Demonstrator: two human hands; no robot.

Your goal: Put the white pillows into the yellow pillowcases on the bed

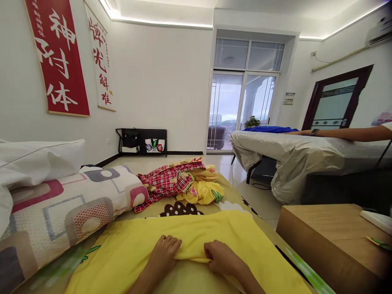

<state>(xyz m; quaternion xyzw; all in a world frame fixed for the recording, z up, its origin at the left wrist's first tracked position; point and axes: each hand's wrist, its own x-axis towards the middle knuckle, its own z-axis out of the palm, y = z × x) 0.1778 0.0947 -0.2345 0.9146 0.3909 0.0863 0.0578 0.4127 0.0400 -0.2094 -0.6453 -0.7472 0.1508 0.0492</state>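
A yellow garment [211, 228] with a green print at its left side lies spread across the bed in front of me. Its exact kind cannot be made out. My left hand [163, 253] is closed on the garment's near edge, fingers curled into the fabric. To the right of it, my right hand [222, 257] pinches the same edge, and the cloth between the hands is slightly lifted and wrinkled. Beyond the garment lies a crumpled heap: a red plaid cloth [167, 179] and a yellow piece [200, 193] with a green leaf print.
A patterned pillow [101, 196] and a white pillow [45, 161] lie on the left. At right stand a wooden cabinet [330, 228] and a plastic-covered table [275, 149], where another person's arm [346, 134] rests beside blue cloth [269, 129]. A low black rack [141, 143] stands by the wall.
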